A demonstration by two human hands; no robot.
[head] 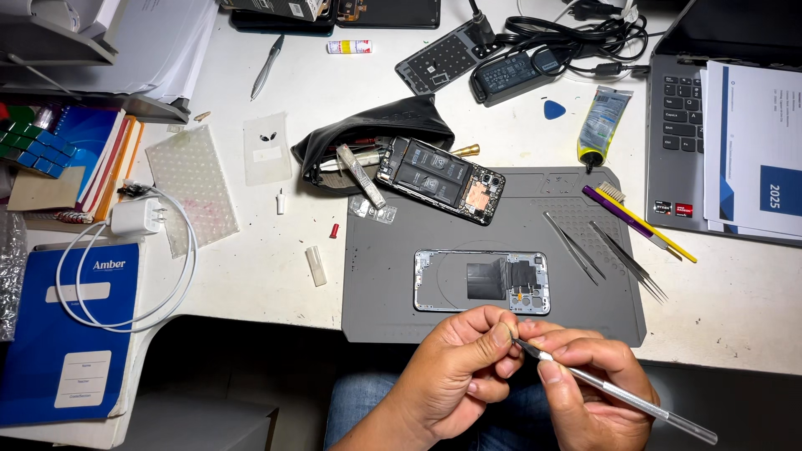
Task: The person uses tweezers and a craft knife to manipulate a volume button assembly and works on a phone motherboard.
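A cluttered white table (276,276) fills the view from above, with a grey repair mat (376,292) lying at its near edge. In the foreground, just past the mat's front edge, the person's two hands meet. The left hand (455,367) has its thumb and fingers pinched closed on something very small, too small to make out. The right hand (585,384) has its grip closed around a thin silver precision knife (618,397), held like a pen, with the tip touching the left fingertips. On the mat just beyond the hands lies a silver phone frame (482,281) with dark patches inside. Further back, tilted across the mat's far edge, rests an opened phone body (440,179) showing its black battery and a copper patch. Two pairs of tweezers (601,255) lie to the right on the mat, near a purple and yellow brush (639,221). A black pouch (376,134) sits behind the phone body, a white charger with cable (138,217) lies at the left, and a laptop (681,134) stands at the right edge.
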